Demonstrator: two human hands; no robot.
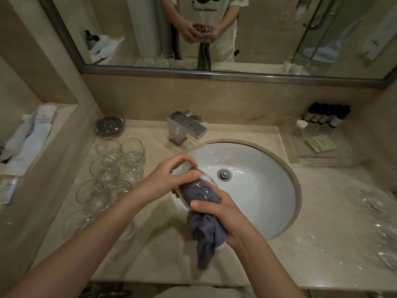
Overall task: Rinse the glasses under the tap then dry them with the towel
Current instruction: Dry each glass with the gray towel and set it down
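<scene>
Glass (pixel 194 186) between both hands' fingers (pixel 189 175)

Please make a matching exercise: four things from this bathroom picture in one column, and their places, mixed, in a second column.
Things:
1. grey towel
2. tap
3. dark bottles
4. empty glasses

Places:
A. back right corner of the counter
B. stuffed into the glass held over the basin
C. counter left of the basin
D. behind the basin

Pairs: 1-B, 2-D, 3-A, 4-C
</scene>
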